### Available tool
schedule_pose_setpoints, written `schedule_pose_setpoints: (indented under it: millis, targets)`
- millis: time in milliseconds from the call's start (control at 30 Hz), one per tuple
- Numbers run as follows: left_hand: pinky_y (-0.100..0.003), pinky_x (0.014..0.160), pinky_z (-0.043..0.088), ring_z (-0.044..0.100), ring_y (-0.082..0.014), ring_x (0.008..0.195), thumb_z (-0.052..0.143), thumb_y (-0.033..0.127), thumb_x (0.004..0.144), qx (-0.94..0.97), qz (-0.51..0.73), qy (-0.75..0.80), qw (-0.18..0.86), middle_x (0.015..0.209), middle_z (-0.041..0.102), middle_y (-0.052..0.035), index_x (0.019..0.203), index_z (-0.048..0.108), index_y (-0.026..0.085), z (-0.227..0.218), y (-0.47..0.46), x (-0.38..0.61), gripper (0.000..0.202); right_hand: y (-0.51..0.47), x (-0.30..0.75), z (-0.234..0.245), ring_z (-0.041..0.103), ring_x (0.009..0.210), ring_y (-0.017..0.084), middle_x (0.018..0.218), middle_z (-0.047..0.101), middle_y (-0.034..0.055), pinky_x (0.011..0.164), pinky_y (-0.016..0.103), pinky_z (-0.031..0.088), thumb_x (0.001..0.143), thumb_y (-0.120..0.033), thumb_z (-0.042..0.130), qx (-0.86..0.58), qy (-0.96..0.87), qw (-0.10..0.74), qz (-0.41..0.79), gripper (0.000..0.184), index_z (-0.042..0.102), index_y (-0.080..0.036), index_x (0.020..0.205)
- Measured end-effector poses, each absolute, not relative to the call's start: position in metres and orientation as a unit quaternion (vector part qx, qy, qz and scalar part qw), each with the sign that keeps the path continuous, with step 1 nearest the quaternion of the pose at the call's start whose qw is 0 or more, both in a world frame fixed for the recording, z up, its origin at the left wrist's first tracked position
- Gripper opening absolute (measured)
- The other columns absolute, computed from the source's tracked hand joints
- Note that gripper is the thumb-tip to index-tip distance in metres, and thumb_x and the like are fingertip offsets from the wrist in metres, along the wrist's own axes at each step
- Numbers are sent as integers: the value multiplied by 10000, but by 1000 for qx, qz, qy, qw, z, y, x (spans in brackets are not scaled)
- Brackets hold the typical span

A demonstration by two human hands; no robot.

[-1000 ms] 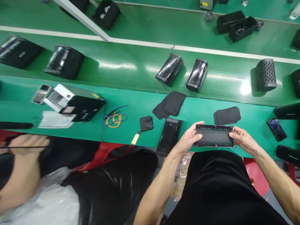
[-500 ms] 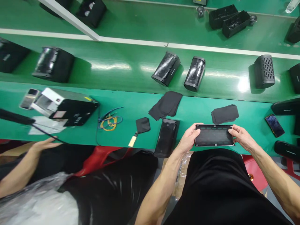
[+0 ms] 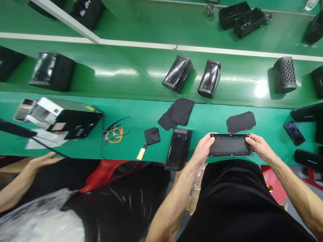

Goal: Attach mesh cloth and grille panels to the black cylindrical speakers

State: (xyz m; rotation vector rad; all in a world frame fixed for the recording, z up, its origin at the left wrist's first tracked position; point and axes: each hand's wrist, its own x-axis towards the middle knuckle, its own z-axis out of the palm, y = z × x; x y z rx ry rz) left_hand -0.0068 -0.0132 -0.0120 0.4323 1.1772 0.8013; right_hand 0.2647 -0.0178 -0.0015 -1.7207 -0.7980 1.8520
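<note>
Between my two hands a black rectangular speaker grille panel (image 3: 230,146) is held level at the table's near edge. My left hand (image 3: 203,148) grips its left end, thumb on top. At the right end, my right hand (image 3: 258,145) pinches the corner between thumb and fingers. Beyond the panel lies a stack of black cloth sheets (image 3: 241,122). Left of my left hand, a black speaker (image 3: 178,149) rests on the table by the edge. A second, fanned stack of black sheets (image 3: 180,112) lies behind that speaker.
Several speakers, two with shiny fronts (image 3: 177,74), stand on the green belt (image 3: 131,80) behind the table. A phone (image 3: 294,132) lies to the right. Cables (image 3: 116,132), a boxy machine (image 3: 65,117) and a co-worker's hand (image 3: 42,160) are at left.
The camera view has shifted slightly, so things at the left appear further left and a little lower. My hands keep the same hold on the panel.
</note>
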Motion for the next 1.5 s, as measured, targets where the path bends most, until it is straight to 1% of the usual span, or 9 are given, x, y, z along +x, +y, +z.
schedule_pose_setpoints:
  millis: [133, 267, 500, 700, 800, 867, 1000, 1133, 1500]
  targets:
    - [-252, 731, 508, 606, -154, 753, 822, 480, 721, 207, 365, 539, 730, 804, 687, 10, 983, 725, 176, -13, -12, -7, 413, -18, 264, -5, 408, 535, 110, 601, 445, -69, 493, 247, 336, 714, -747, 824, -634, -293, 250, 670, 636, 437, -243, 706]
    - [-254, 733, 509, 621, -169, 791, 804, 489, 744, 225, 360, 548, 720, 840, 703, -7, 1009, 740, 168, -14, -13, -9, 421, -19, 264, -6, 405, 529, 108, 599, 445, -71, 492, 249, 337, 727, -740, 823, -632, -292, 254, 671, 627, 443, -243, 708]
    - [-259, 720, 511, 637, -163, 780, 816, 480, 756, 206, 346, 524, 751, 985, 741, -43, 1218, 713, 160, -21, -18, -14, 572, -21, 263, -6, 408, 524, 107, 599, 447, -71, 488, 247, 339, 715, -752, 825, -630, -289, 256, 674, 635, 446, -242, 712]
    - [-243, 727, 516, 647, -152, 789, 835, 472, 779, 212, 356, 500, 760, 1005, 747, -49, 1246, 697, 150, -26, -19, -16, 584, -21, 263, -6, 402, 523, 101, 592, 437, -78, 492, 242, 339, 695, -755, 835, -630, -285, 260, 674, 651, 437, -241, 709]
    - [-256, 731, 532, 662, -156, 784, 846, 462, 783, 190, 357, 482, 777, 1001, 751, -49, 1292, 677, 156, -26, -19, -18, 617, -21, 262, -5, 406, 519, 101, 589, 441, -78, 493, 243, 335, 699, -748, 839, -629, -281, 265, 675, 646, 439, -240, 709]
    - [-285, 757, 557, 687, -177, 809, 853, 433, 780, 174, 353, 463, 794, 1019, 759, -56, 1340, 656, 169, -25, -19, -20, 650, -21, 262, -3, 408, 522, 101, 599, 448, -76, 497, 244, 341, 715, -729, 841, -626, -276, 268, 678, 628, 448, -240, 718]
    - [-324, 822, 580, 729, -215, 884, 869, 317, 750, 159, 346, 422, 823, 1087, 778, -85, 1410, 624, 186, -22, -18, -26, 716, -21, 262, -1, 425, 540, 106, 623, 465, -73, 508, 244, 364, 721, -704, 858, -617, -262, 275, 689, 604, 474, -237, 744]
    - [-320, 819, 579, 740, -217, 877, 856, 280, 763, 166, 344, 404, 831, 1086, 789, -92, 1414, 619, 180, -24, -17, -30, 700, -21, 262, -2, 424, 544, 106, 624, 471, -72, 506, 241, 359, 698, -697, 879, -614, -263, 283, 689, 609, 486, -235, 754]
    - [-314, 801, 578, 742, -214, 859, 836, 293, 777, 173, 345, 405, 829, 1080, 787, -89, 1404, 627, 171, -30, -15, -30, 672, -21, 263, -5, 418, 547, 103, 620, 471, -72, 515, 244, 363, 696, -696, 886, -610, -261, 287, 691, 626, 467, -233, 731]
